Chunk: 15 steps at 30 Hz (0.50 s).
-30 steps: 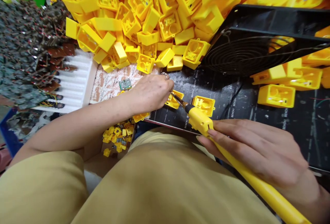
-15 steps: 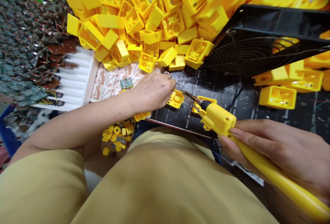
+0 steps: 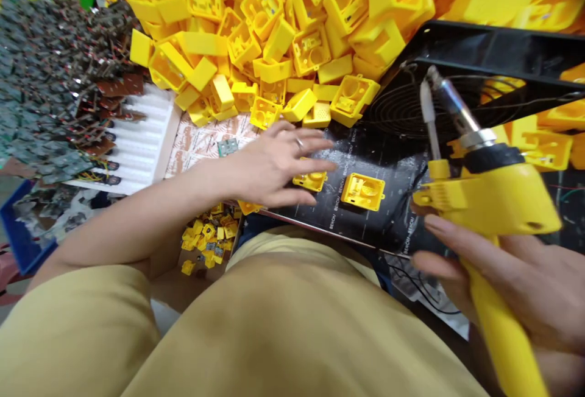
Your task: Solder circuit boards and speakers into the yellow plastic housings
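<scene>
Soldering iron (image 3: pixel 484 196) lifts away from two yellow plastic housings (image 3: pixel 363 192), gripped in the right hand (image 3: pixel 512 281), well apart from the open left hand (image 3: pixel 274 165).

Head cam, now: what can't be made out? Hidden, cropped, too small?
All in the head view:
Soldering gun: handle end cut off by the bottom edge.
Right hand: wrist cut off by the right edge, palm hidden behind the handle.
Circuit board: parts too small to read.
Boards heaped at far left: too small and blurred to tell apart.
Printed paper: partly hidden by the left hand.
</scene>
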Motion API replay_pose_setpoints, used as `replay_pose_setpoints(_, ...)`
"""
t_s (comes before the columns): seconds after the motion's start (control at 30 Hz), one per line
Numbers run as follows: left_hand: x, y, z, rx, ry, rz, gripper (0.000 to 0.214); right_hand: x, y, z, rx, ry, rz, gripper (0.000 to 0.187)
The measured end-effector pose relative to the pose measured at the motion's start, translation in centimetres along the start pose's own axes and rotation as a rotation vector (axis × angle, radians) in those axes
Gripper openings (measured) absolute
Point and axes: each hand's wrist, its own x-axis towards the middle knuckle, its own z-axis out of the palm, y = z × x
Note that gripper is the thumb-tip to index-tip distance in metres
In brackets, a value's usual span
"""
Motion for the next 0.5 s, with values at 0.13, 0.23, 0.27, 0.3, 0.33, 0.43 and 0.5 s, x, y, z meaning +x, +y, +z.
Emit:
replay_pose_setpoints(0.13,-0.8,0.4,2.0,0.04,0.013,0.019,0.037,1.5,-0.1,1.2,-0.013,0.037,-0.153,0.076)
replay_pose_setpoints(0.23,-3.8,-0.4,1.6,0.013,-0.027,-0.07,0.038,1.6,0.8,2.8,-0.155,0.127,-0.261,0.074)
replay_pose_setpoints(0.27,-5.3,-0.6,1.3,-0.004,-0.048,-0.096,0.037,1.7,1.2,3.3,-0.161,0.135,-0.297,0.069)
replay_pose_setpoints(0.3,-6.9,-0.6,0.9,-0.019,-0.068,-0.122,0.036,1.9,1.5,3.9,-0.143,0.125,-0.329,0.062)
replay_pose_setpoints(0.33,-8.5,-0.5,0.5,-0.03,-0.076,-0.15,0.034,2.1,1.8,4.4,-0.109,0.101,-0.353,0.053)
replay_pose_setpoints(0.43,-13.0,0.6,-0.4,-0.037,-0.04,-0.255,0.032,2.9,2.2,5.4,-0.032,0.039,-0.397,0.035)
replay_pose_setpoints(0.5,-14.8,1.2,-0.9,-0.015,0.019,-0.335,0.035,3.3,2.2,5.8,-0.021,0.017,-0.391,0.035)
